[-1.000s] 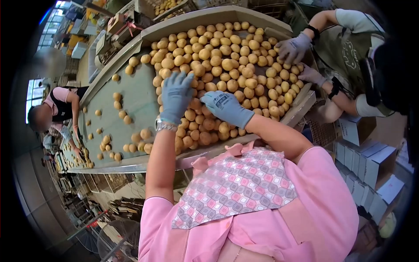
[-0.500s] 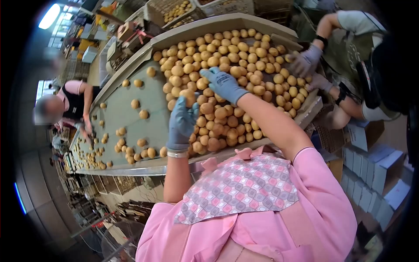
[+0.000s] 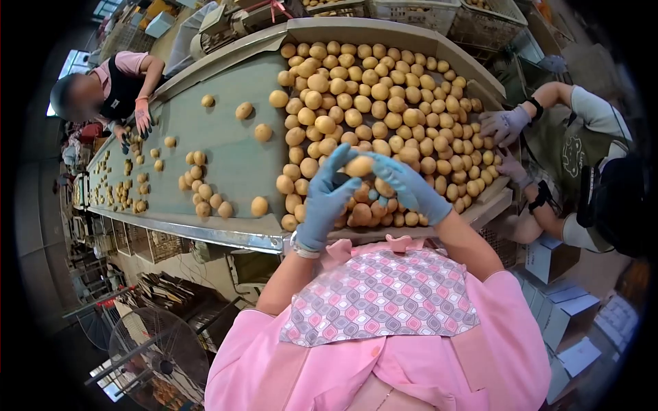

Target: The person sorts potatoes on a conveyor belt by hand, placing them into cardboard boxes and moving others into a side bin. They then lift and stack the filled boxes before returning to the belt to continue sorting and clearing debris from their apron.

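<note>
My left hand (image 3: 325,205), in a blue-grey glove, curves its fingers and thumb around the left side of a round yellow-brown potato (image 3: 358,166). From the other side my right hand (image 3: 415,190), gloved the same way, has its bent fingers against that potato. Both hands are raised close over the near part of a dense layer of potatoes (image 3: 384,89). Some potatoes below are hidden by the gloves. These potatoes lie at the right end of a green conveyor belt (image 3: 233,151).
Loose potatoes (image 3: 199,185) are scattered along the belt. A low board (image 3: 384,31) borders the far side, and a metal edge (image 3: 205,234) runs along the near side. Gloved co-workers' hands (image 3: 504,127) rest at the right end; another person (image 3: 123,85) works at the left.
My right hand has drawn back from the far potatoes to meet my left hand at a potato. My left hand has moved right. The camera view has shifted, and the belt's potatoes have moved.
</note>
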Available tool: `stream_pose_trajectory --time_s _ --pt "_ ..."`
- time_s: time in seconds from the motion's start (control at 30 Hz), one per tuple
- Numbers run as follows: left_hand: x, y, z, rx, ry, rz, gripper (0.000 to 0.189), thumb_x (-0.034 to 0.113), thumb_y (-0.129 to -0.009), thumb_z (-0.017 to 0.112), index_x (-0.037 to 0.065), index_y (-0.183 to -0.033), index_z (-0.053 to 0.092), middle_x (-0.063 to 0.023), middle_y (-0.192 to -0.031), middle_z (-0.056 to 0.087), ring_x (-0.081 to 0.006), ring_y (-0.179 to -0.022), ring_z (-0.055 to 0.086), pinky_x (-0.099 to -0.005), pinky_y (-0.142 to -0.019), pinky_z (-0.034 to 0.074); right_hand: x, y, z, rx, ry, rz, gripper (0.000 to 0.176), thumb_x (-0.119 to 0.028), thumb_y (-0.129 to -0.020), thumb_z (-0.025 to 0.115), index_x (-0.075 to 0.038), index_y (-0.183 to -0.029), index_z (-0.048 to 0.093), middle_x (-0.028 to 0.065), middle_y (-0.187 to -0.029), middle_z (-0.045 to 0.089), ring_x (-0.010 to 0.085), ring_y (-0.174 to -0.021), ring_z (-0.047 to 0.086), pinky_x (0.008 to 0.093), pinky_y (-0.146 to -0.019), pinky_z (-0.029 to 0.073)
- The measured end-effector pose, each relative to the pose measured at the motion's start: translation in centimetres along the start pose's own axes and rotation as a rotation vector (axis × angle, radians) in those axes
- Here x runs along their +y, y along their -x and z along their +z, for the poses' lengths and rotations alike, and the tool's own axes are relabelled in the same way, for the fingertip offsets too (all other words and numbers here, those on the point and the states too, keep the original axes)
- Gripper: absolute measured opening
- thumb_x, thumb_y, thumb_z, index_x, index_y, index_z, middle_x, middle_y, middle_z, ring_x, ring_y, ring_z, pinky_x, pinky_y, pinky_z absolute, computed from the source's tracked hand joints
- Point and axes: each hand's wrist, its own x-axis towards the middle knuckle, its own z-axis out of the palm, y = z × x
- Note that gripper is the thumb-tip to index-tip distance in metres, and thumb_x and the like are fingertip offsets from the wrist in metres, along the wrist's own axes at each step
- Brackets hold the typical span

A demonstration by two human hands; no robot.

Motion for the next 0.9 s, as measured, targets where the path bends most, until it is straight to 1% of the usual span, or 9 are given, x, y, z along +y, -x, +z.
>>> stream_pose_trajectory --time_s 0.17,0.33,0.43,0.5,0.67,0.77,0.8,0.87,0.9 --pt "1.7 1.4 -1.4 0.171 -0.719 0.439 0.070 -0.004 -0.094 0.069 0.003 -0.160 0.045 -0.0081 -0.146 0.062 -0.0110 -0.105 0.062 -0.0286 -0.093 0.054 -2.0 -0.1 2.4 -0.034 -0.169 0.132 0.056 -0.024 -0.105 0.070 -0.009 -0.155 0.052 0.0018 -0.133 0.063 0.0059 -0.101 0.063 0.0228 -0.084 0.057" --pt "2.5 3.2 -7.2 0.443 -0.193 0.294 0.048 0.010 -0.107 0.061 0.002 -0.154 0.051 -0.0079 -0.138 0.063 -0.0157 -0.117 0.063 -0.0317 -0.103 0.052 -2.1 -0.5 2.6 0.011 -0.130 0.135 0.058 -0.020 -0.101 0.073 -0.011 -0.156 0.053 0.0003 -0.121 0.066 0.0037 -0.091 0.058 0.0201 -0.075 0.052" --pt "4.7 5.0 -8.8 0.315 0.272 0.103 0.047 0.015 -0.111 0.056 0.004 -0.156 0.048 -0.0109 -0.141 0.064 -0.0165 -0.122 0.064 -0.0321 -0.105 0.052 0.7 -3.3 1.4 0.286 1.065 -0.194 0.054 -0.016 -0.105 0.066 -0.005 -0.156 0.052 0.0051 -0.119 0.069 0.0090 -0.086 0.062 0.0250 -0.074 0.054" --pt "5.7 6.2 -9.1 0.262 0.489 -0.024 0.054 0.036 -0.113 0.050 0.006 -0.158 0.044 -0.0129 -0.142 0.064 -0.0217 -0.124 0.065 -0.0366 -0.109 0.051 -1.9 -3.3 3.8 0.299 0.654 -0.209 0.052 -0.013 -0.105 0.063 0.000 -0.154 0.052 0.0133 -0.127 0.070 0.0195 -0.094 0.067 0.0326 -0.083 0.056" --pt "4.7 9.4 -9.1 -0.244 1.261 -0.035 0.062 0.046 -0.114 0.042 0.010 -0.164 0.036 -0.0145 -0.151 0.058 -0.0286 -0.128 0.065 -0.0439 -0.107 0.057 -9.6 -3.5 16.3 -0.318 0.917 -0.748 0.052 -0.010 -0.094 0.071 -0.001 -0.144 0.058 0.0218 -0.142 0.062 0.0363 -0.128 0.061 0.0420 -0.108 0.050" --pt "4.4 17.2 -12.5 0.244 1.241 -0.064 0.046 0.017 -0.114 0.048 0.012 -0.159 0.043 -0.0085 -0.139 0.064 -0.0125 -0.106 0.067 -0.0244 -0.082 0.059 -10.3 -3.8 19.7 -0.361 0.859 -0.816 0.059 -0.013 -0.091 0.076 -0.003 -0.146 0.058 0.0216 -0.142 0.062 0.0382 -0.131 0.060 0.0426 -0.109 0.049" --pt "4.9 19.9 -13.1 0.520 0.973 -0.017 0.041 0.012 -0.111 0.054 0.008 -0.152 0.051 -0.0067 -0.126 0.065 -0.0056 -0.090 0.060 -0.0174 -0.072 0.053 -9.9 -4.0 19.1 -0.343 0.830 -0.737 0.061 -0.012 -0.091 0.075 -0.001 -0.148 0.057 0.0204 -0.143 0.062 0.0382 -0.133 0.060 0.0436 -0.111 0.049" --pt "1.3 25.5 -19.1 0.573 0.956 0.194 0.031 0.009 -0.108 0.060 0.006 -0.139 0.059 -0.0085 -0.119 0.065 -0.0044 -0.078 0.052 -0.0161 -0.067 0.049 -8.4 -3.4 17.8 -0.326 0.580 -0.463 0.054 -0.008 -0.098 0.069 0.001 -0.149 0.056 0.0156 -0.141 0.065 0.0274 -0.127 0.065 0.0383 -0.107 0.052" --pt "-0.9 28.4 -22.2 0.783 0.925 0.151 0.030 0.010 -0.107 0.063 0.006 -0.137 0.061 -0.0093 -0.119 0.065 -0.0040 -0.077 0.052 -0.0164 -0.067 0.050 -7.8 -3.1 17.4 -0.332 0.435 -0.289 0.050 -0.006 -0.100 0.066 0.002 -0.149 0.056 0.0139 -0.139 0.066 0.0231 -0.124 0.067 0.0358 -0.105 0.053"
